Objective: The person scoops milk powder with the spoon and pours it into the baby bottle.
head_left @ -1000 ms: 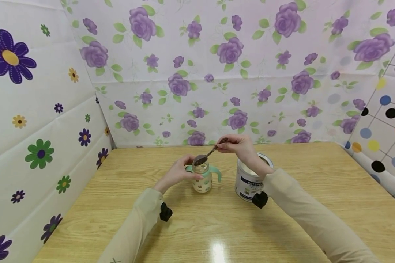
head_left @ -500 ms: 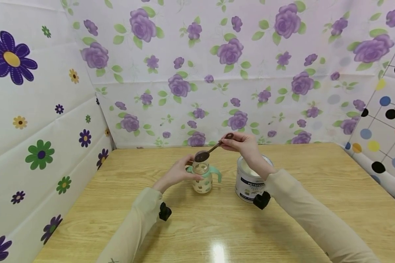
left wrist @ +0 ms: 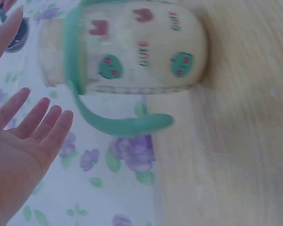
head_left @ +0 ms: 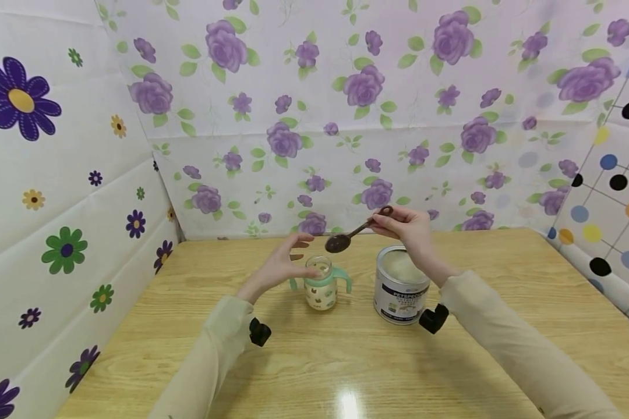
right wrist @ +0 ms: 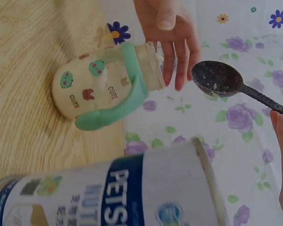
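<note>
A clear baby bottle (head_left: 321, 294) with green handles and small cartoon prints stands uncapped on the table, pale contents inside. My left hand (head_left: 285, 266) is beside its neck, fingers spread; the left wrist view shows a gap between the fingers (left wrist: 42, 120) and the bottle (left wrist: 141, 52). My right hand (head_left: 410, 233) pinches the handle of a dark brown spoon (head_left: 338, 242), held in the air up and right of the bottle mouth. Pale residue dots the spoon bowl (right wrist: 217, 77) in the right wrist view. Below the right hand stands an open tin (head_left: 401, 299) holding pale powder.
The wooden table (head_left: 314, 361) ends at a back wall sheet (head_left: 335, 157) with purple flowers. Another flowered sheet (head_left: 84, 198) borders the left side, and a dotted sheet (head_left: 603, 221) the right.
My left hand has let go of the bottle and drawn slightly left. The right hand has carried the spoon up and right, away from the bottle mouth.
</note>
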The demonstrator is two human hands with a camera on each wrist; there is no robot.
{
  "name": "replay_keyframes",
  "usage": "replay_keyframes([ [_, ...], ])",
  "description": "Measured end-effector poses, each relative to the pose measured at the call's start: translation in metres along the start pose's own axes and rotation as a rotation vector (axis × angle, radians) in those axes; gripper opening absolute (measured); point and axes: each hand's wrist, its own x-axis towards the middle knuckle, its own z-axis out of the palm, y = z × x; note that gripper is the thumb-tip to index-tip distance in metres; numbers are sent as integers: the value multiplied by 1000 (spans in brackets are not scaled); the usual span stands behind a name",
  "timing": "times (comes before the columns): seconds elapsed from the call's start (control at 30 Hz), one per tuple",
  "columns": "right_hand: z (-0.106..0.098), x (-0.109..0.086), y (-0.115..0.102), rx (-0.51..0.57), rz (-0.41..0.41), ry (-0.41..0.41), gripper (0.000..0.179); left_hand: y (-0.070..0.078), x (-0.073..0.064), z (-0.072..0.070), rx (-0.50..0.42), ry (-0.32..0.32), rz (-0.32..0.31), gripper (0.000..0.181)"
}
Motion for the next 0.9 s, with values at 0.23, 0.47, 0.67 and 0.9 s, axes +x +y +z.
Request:
replay_keyframes([
  [0.23, 11, -19, -45, 3, -34, 79, 11, -1, 12, 4, 2, -4, 70, 73],
  [0.47, -7, -27, -62, -42, -30, 117, 12, 33, 15, 14, -29, -43, 94, 71],
  [0.67, -21, -34, -72, -120, -55, 140, 13, 63, 20, 28, -29, -98, 126, 68],
  [0.9, -37, -42, -80, -187, -29, 137, 15, 49, 40, 57, -35, -124, 100, 74],
])
